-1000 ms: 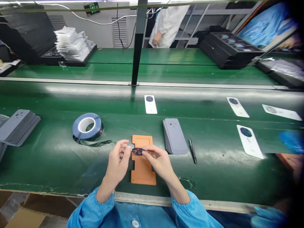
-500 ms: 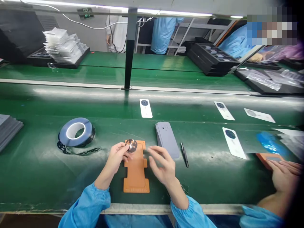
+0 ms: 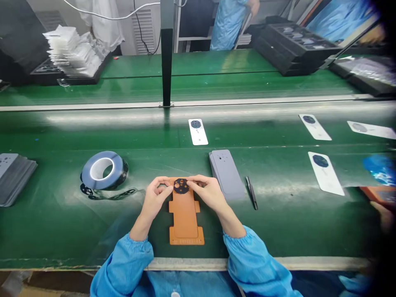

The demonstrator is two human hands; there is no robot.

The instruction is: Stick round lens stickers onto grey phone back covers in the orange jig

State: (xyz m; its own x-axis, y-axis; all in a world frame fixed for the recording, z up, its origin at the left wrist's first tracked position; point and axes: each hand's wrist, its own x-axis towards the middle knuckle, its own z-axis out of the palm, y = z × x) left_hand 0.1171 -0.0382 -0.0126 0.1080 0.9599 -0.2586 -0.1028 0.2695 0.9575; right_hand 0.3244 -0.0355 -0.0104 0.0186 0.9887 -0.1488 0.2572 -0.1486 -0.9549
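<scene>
A round black die-cut sticker with several holes [image 3: 181, 186] is at the far end of an orange plate-like fixture [image 3: 185, 218]. My left hand [image 3: 156, 194] pinches the sticker's left edge between thumb and finger. On the opposite side, my right hand [image 3: 208, 190] grips its right edge. Whether the sticker touches the fixture I cannot tell. Right of my right hand lies a stack of grey phone-shaped panels [image 3: 228, 175], and beside it black tweezers [image 3: 251, 193]. To the left sits a blue roll of die-cut stickers [image 3: 88, 171] with a strip trailing from it.
White cards with dark discs [image 3: 328, 177] lie on the green surface [image 3: 148, 136]. At the left edge is another grey panel stack [image 3: 18, 177]. A dark post [image 3: 167, 62] rises behind. A co-worker's hand [image 3: 383, 216] shows at the right by an orange fixture [image 3: 379, 194].
My right hand has moved in to take the sticker's right edge. The sticker, tilted and shiny before, now faces up over the fixture's far end. The view has shifted somewhat.
</scene>
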